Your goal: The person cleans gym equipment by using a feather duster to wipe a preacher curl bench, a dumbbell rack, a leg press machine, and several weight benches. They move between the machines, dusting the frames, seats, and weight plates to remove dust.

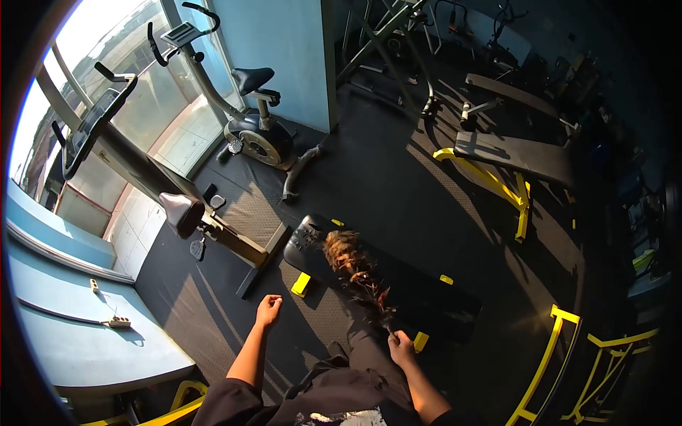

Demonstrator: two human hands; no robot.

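Observation:
My right hand (pixel 402 346) is wrapped round the handle of a brown feather duster (pixel 355 270). The duster's feathers reach up and left over a flat black bench (pixel 419 295) with yellow feet, close to its left end. Left of the duster, my left hand (pixel 269 310) hangs in the air with its fingers curled together; whether anything is in them is too small to make out. A yellow bench foot (pixel 300 285) shows just above and right of that hand.
Two exercise bikes (pixel 259 138) (pixel 135 170) stand by the windows at the left. A bench with a yellow frame (pixel 511 153) is at the upper right. Yellow metal frames (pixel 543 362) rise at the lower right. A power strip (pixel 117 323) lies by the left wall.

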